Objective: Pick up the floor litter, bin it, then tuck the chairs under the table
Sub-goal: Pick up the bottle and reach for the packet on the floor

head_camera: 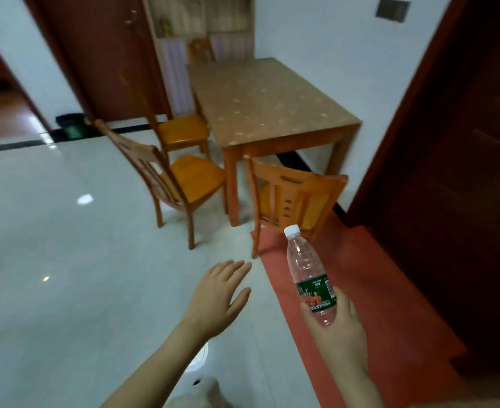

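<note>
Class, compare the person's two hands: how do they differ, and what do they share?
The left hand is open, fingers straight, holding nothing; the right hand grips a capped plastic bottle. The left hand is over pale floor; the right hand over the red mat. Both extend forward.

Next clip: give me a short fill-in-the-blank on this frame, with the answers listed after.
1. The right hand holds a plastic bottle with a ____ cap.
2. The bottle's label is mostly ____.
3. The left hand is open and holds ____.
4. The nearest chair stands partly on a ____ mat.

Missing words: white; green; nothing; red.
</note>
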{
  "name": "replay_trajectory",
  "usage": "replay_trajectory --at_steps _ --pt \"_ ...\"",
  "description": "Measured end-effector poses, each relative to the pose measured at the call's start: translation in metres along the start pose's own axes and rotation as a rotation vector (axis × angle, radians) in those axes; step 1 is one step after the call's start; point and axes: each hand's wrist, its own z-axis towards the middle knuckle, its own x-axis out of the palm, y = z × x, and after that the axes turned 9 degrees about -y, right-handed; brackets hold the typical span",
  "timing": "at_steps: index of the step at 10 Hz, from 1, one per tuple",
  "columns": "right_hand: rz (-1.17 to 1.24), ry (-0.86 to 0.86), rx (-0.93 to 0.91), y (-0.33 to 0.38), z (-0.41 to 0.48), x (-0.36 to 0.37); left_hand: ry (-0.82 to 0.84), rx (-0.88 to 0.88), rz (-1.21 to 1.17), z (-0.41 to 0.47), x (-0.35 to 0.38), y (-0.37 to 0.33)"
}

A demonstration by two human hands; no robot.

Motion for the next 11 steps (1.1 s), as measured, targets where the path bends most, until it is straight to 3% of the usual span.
replay_trajectory --at_steps 4,8,11 --pt "0.073 0.293 -0.185 0.126 -0.070 0.109 -0.176 -0.342 0.061 -0.123 -0.095 0.145" --pt "0.139 0.510 -0.347 0.338 -0.196 0.264 -0.230 -0.586 0.119 -0.247 -0.229 0.351" --pt "0.076 0.650 -0.439 0.427 -0.197 0.367 -0.235 -0.749 0.078 -0.268 -0.242 0.453"
